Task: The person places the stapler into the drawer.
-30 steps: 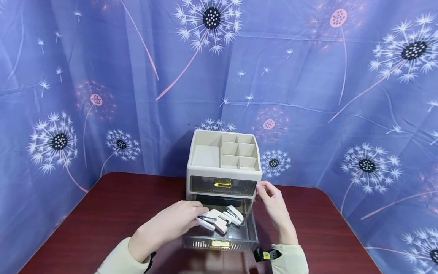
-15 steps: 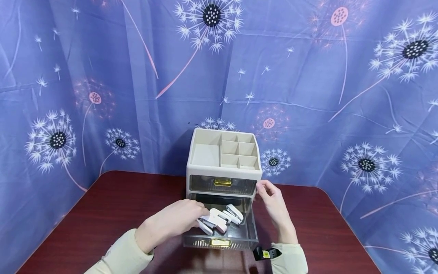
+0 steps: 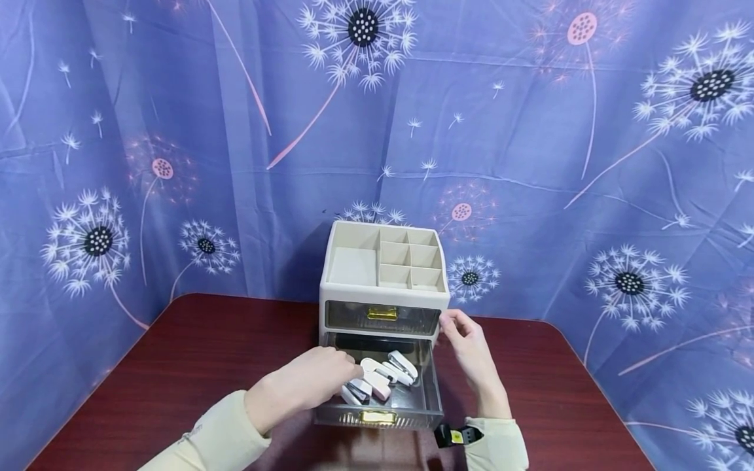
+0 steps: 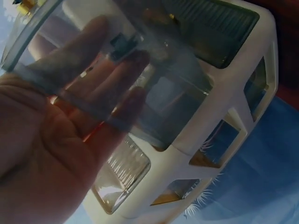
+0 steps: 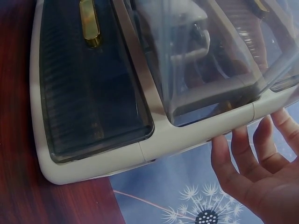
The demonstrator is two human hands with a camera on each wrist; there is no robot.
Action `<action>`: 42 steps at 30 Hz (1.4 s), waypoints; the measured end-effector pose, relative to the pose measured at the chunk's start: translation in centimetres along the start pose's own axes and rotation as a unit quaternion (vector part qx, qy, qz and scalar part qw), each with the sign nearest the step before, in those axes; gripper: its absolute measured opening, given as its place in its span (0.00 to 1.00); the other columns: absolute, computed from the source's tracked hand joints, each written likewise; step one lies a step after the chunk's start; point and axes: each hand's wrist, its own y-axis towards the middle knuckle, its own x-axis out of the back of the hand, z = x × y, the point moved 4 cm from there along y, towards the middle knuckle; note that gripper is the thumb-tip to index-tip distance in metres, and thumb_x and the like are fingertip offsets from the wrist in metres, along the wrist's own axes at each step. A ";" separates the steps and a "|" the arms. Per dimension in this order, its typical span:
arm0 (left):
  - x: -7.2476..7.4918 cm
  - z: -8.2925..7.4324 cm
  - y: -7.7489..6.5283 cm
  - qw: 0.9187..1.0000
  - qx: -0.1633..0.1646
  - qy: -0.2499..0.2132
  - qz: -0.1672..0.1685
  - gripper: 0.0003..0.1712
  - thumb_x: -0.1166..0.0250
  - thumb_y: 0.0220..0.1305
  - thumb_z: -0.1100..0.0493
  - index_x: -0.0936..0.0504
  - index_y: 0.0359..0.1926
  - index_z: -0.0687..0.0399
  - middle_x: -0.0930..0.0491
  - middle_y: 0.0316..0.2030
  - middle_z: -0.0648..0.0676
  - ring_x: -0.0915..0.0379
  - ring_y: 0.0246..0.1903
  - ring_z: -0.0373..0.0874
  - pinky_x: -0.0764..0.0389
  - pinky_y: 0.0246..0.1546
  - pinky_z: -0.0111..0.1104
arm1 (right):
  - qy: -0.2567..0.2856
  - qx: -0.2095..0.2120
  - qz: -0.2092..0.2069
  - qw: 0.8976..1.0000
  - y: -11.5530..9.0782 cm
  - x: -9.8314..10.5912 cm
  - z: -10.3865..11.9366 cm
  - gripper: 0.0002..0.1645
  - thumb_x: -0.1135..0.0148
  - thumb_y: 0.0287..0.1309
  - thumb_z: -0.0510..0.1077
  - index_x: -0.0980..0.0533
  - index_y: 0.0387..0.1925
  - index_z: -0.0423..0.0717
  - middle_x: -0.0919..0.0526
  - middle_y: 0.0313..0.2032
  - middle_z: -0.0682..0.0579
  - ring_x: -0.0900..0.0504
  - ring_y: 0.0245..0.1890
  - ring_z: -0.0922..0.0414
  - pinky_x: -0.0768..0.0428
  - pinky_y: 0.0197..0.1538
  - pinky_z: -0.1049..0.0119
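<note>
My left hand (image 3: pixel 312 379) reaches over the left side of a pulled-out clear drawer (image 3: pixel 412 420) and holds a white stapler (image 3: pixel 356 391) inside it. In the left wrist view, the curled fingers of that hand show through the drawer's clear wall, beside the white stapler body (image 4: pixel 96 16). A pale pink stapler (image 3: pixel 378 386) and white staplers (image 3: pixel 403 367) lie close by in the drawer. My right hand (image 3: pixel 474 360) is at the right side of the cream desk organizer (image 3: pixel 385 296); in the right wrist view its fingertips touch the side edge.
A shut smoky upper drawer (image 3: pixel 347 315) with a gold handle (image 3: pixel 381 313) sits above the pulled-out one. Divided compartments (image 3: pixel 410 265) top the organizer. The dark red table (image 3: pixel 235 347) meets a blue dandelion-print curtain (image 3: pixel 283 216) behind.
My left hand has shifted slightly right and the stapler at its fingers has turned, its end now pointing more toward the drawer front. The right hand has stayed in place.
</note>
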 end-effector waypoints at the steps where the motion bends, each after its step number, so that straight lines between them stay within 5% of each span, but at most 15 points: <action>1: -0.1 -0.1 0.0 1.000 0.000 0.004 0.002 0.14 0.26 0.44 0.65 0.19 0.30 0.43 0.22 0.24 0.43 0.23 0.25 0.41 0.25 0.24 0.32 | 0.000 -0.001 0.001 1.000 0.0 0.0 0.0 0.16 0.45 0.70 0.43 0.26 0.41 0.29 0.25 0.29 0.42 0.22 0.30 0.51 0.20 0.37 0.60; 12: 0.2 -0.1 0.1 1.000 0.022 -0.013 0.009 0.14 0.28 0.45 0.67 0.20 0.31 0.45 0.23 0.24 0.44 0.25 0.24 0.40 0.25 0.25 0.32 | 0.008 -0.003 0.002 1.000 0.0 -0.1 0.2 0.17 0.45 0.70 0.43 0.26 0.41 0.28 0.26 0.30 0.45 0.22 0.31 0.54 0.20 0.37 0.60; 16: 0.7 0.0 -0.5 0.998 0.030 -0.045 -0.023 0.10 0.29 0.53 0.64 0.19 0.37 0.49 0.23 0.27 0.45 0.24 0.28 0.40 0.24 0.29 0.33 | 0.010 -0.005 0.004 1.000 0.0 -0.1 0.2 0.17 0.44 0.70 0.43 0.26 0.42 0.28 0.25 0.29 0.47 0.22 0.31 0.52 0.20 0.38 0.59; 19: 1.0 0.0 -1.2 0.995 0.029 -0.051 -0.079 0.09 0.31 0.60 0.59 0.18 0.41 0.52 0.21 0.33 0.47 0.23 0.34 0.42 0.22 0.35 0.35 | 0.013 -0.006 0.002 1.000 0.1 -0.1 0.2 0.16 0.44 0.70 0.44 0.25 0.42 0.30 0.24 0.28 0.48 0.22 0.30 0.51 0.20 0.38 0.60; 25: 1.4 -1.1 -2.4 0.974 -0.005 -0.027 -0.224 0.10 0.34 0.63 0.50 0.17 0.41 0.50 0.23 0.38 0.45 0.27 0.41 0.41 0.26 0.39 0.35 | 0.023 -0.005 -0.007 1.000 0.1 0.0 0.2 0.12 0.44 0.70 0.43 0.25 0.38 0.35 0.24 0.27 0.44 0.22 0.27 0.51 0.20 0.35 0.60; 32: 0.6 -2.8 -3.2 0.941 -0.068 0.012 -0.331 0.15 0.43 0.69 0.46 0.17 0.38 0.49 0.24 0.36 0.45 0.29 0.38 0.41 0.33 0.35 0.32 | 0.020 -0.006 -0.001 1.000 0.1 0.0 0.1 0.15 0.44 0.70 0.43 0.26 0.41 0.30 0.24 0.27 0.49 0.21 0.29 0.48 0.20 0.37 0.58; 36: 0.2 -3.8 -3.5 0.926 -0.108 0.041 -0.358 0.14 0.42 0.67 0.45 0.17 0.36 0.48 0.26 0.34 0.45 0.30 0.35 0.42 0.33 0.35 0.32 | 0.024 -0.003 0.000 1.000 0.0 -0.1 0.2 0.15 0.44 0.70 0.43 0.26 0.41 0.30 0.23 0.27 0.51 0.21 0.29 0.49 0.20 0.38 0.57; 42: -0.4 -4.6 -3.6 0.921 -0.129 0.069 -0.361 0.15 0.47 0.71 0.47 0.17 0.35 0.48 0.27 0.30 0.44 0.31 0.34 0.41 0.33 0.34 0.31 | 0.027 0.003 -0.001 1.000 0.0 -0.1 0.2 0.15 0.44 0.70 0.42 0.26 0.41 0.29 0.22 0.27 0.52 0.22 0.29 0.51 0.20 0.39 0.58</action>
